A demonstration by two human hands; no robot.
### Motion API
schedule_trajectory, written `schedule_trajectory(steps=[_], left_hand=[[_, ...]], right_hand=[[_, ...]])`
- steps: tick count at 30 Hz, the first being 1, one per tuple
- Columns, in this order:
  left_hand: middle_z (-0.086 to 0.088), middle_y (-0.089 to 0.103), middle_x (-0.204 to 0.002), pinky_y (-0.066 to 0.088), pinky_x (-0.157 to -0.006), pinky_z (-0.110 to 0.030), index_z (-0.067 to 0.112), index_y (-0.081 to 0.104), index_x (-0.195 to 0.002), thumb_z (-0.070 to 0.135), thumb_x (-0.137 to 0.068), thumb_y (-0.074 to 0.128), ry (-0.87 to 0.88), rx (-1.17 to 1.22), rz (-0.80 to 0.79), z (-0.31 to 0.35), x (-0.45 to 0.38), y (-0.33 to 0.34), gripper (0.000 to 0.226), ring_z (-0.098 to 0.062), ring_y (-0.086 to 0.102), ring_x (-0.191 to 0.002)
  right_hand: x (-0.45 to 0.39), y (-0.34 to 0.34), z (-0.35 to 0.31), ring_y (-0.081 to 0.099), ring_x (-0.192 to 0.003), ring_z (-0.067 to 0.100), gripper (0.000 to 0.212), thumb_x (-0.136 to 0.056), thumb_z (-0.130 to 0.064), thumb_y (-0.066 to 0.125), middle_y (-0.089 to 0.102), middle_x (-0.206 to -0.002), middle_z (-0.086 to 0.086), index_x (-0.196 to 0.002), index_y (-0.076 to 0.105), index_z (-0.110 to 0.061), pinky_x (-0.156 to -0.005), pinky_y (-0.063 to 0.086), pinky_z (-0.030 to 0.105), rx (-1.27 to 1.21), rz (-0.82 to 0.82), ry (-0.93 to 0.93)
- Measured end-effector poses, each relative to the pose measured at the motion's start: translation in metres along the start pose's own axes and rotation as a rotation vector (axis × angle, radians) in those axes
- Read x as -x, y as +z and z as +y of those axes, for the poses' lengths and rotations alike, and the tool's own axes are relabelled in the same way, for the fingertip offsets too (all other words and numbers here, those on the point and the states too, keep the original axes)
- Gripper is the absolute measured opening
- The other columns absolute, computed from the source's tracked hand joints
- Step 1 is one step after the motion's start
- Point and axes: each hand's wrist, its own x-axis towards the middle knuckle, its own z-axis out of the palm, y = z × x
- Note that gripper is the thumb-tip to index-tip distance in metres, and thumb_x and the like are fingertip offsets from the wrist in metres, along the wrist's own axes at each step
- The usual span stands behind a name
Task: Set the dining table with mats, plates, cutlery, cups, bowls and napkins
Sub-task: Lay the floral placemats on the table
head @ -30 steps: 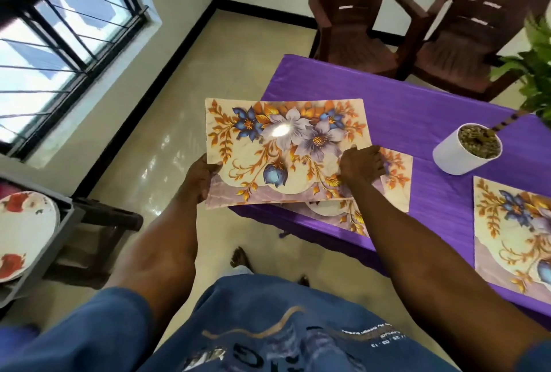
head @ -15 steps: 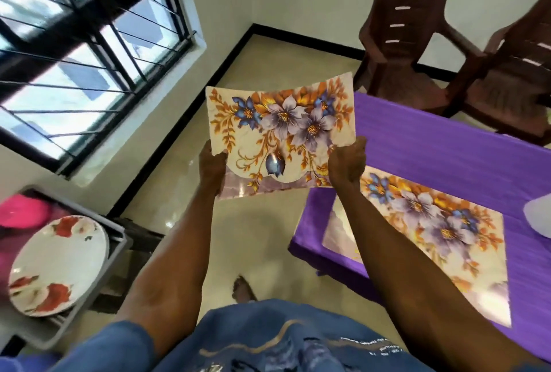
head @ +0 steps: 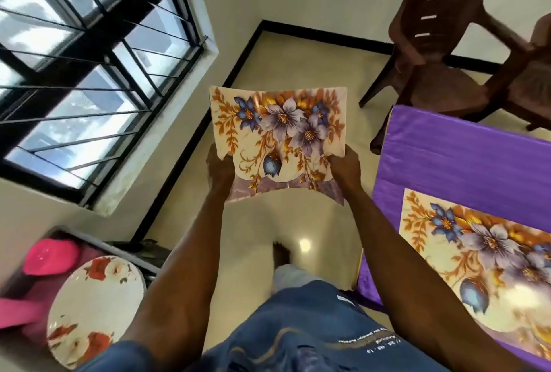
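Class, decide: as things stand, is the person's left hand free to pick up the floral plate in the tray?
Probably not yet: the left hand grips the held mat, as does the right hand. Nothing covers the floral plate.

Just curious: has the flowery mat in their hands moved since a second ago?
Yes. The held mat, gripped by the left hand and right hand, has come off the purple table and is now over the floor.

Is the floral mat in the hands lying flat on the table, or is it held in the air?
Held in the air: the left hand and right hand grip the floral mat above the floor.
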Motion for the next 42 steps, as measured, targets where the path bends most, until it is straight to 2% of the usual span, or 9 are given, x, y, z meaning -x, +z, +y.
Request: schedule_trajectory(steps=[5,11,16,19,26,30,36,39,42], left_hand=[[0.002,0.071,-0.112,0.059,-0.081,-0.041,0.025,0.061,-0.119,0.041,-0.089,0.065,0.010,-0.061,-0.040,0.012,-0.076,0.027,0.034,-0.014,0.068,-0.098],[0.001,0.066,-0.104,0.043,-0.057,-0.017,0.013,0.059,-0.118,0.036,-0.091,0.065,0.044,-0.208,-0.127,0.047,-0.174,0.081,0.035,-0.013,0.062,-0.089],[-0.003,0.066,-0.110,0.047,-0.062,-0.025,0.016,0.057,-0.123,0.037,-0.094,0.057,0.015,-0.215,-0.226,0.084,-0.250,0.157,0.036,-0.019,0.064,-0.095],[-0.007,0.064,-0.113,0.048,-0.071,-0.033,0.012,0.056,-0.120,0.028,-0.095,0.053,0.023,-0.249,-0.279,0.105,-0.278,0.205,0.029,-0.022,0.062,-0.098],[-0.008,0.070,-0.112,0.057,-0.082,-0.047,0.016,0.063,-0.110,0.041,-0.089,0.057,0.154,-0.274,-0.543,0.141,-0.343,0.336,0.033,-0.026,0.066,-0.100],[-0.006,0.069,-0.118,0.053,-0.087,-0.040,0.016,0.063,-0.115,0.036,-0.093,0.060,0.275,-0.245,-0.795,0.175,-0.370,0.418,0.030,-0.023,0.064,-0.103],[-0.006,0.067,-0.115,0.051,-0.090,-0.040,0.012,0.060,-0.116,0.038,-0.094,0.059,0.399,-0.242,-1.026,0.239,-0.396,0.532,0.034,-0.022,0.062,-0.101],[-0.013,0.066,-0.116,0.049,-0.091,-0.041,0.007,0.060,-0.118,0.035,-0.096,0.057,0.547,-0.287,-1.101,0.260,-0.383,0.579,0.036,-0.030,0.060,-0.107],[-0.010,0.068,-0.114,0.047,-0.086,-0.034,0.009,0.063,-0.116,0.036,-0.095,0.059,0.586,-0.280,-1.268,0.274,-0.347,0.622,0.034,-0.026,0.062,-0.105]], right_hand=[[-0.067,0.028,-0.011,0.064,-0.101,0.028,0.034,-0.086,-0.004,0.057,0.069,-0.112,0.014,-0.119,0.065,-0.005,-0.073,0.041,0.024,-0.031,0.158,0.022],[-0.159,0.060,-0.035,0.064,-0.102,0.033,0.034,-0.085,-0.007,0.055,0.069,-0.112,0.016,-0.118,0.065,-0.007,-0.073,0.041,0.026,-0.027,0.225,0.103],[-0.229,0.055,-0.062,0.064,-0.100,0.034,0.044,-0.076,-0.018,0.054,0.069,-0.111,0.016,-0.117,0.065,-0.006,-0.071,0.040,0.026,-0.052,0.278,0.162],[-0.262,0.042,-0.071,0.064,-0.103,0.034,0.035,-0.083,-0.009,0.055,0.069,-0.111,0.016,-0.117,0.065,-0.005,-0.072,0.040,0.026,-0.072,0.353,0.197],[-0.325,-0.015,-0.069,0.065,-0.101,0.031,0.031,-0.083,-0.005,0.062,0.069,-0.112,0.016,-0.115,0.065,-0.003,-0.075,0.048,0.032,-0.133,0.757,0.281],[-0.352,-0.051,-0.062,0.064,-0.098,0.029,0.028,-0.084,-0.002,0.064,0.068,-0.109,0.018,-0.112,0.062,0.001,-0.076,0.049,0.032,-0.207,0.948,0.319],[-0.357,-0.078,-0.062,0.062,-0.108,0.030,0.051,-0.076,-0.028,0.061,0.067,-0.118,0.013,-0.122,0.061,-0.006,-0.092,0.051,0.042,-0.321,1.204,0.364],[-0.353,-0.075,-0.057,0.063,-0.108,0.029,0.049,-0.076,-0.024,0.063,0.067,-0.119,0.012,-0.123,0.062,-0.008,-0.093,0.052,0.043,-0.387,1.364,0.403],[-0.343,-0.078,-0.053,0.063,-0.106,0.031,0.044,-0.077,-0.021,0.062,0.067,-0.116,0.013,-0.119,0.063,-0.008,-0.090,0.052,0.043,-0.436,1.512,0.472]])
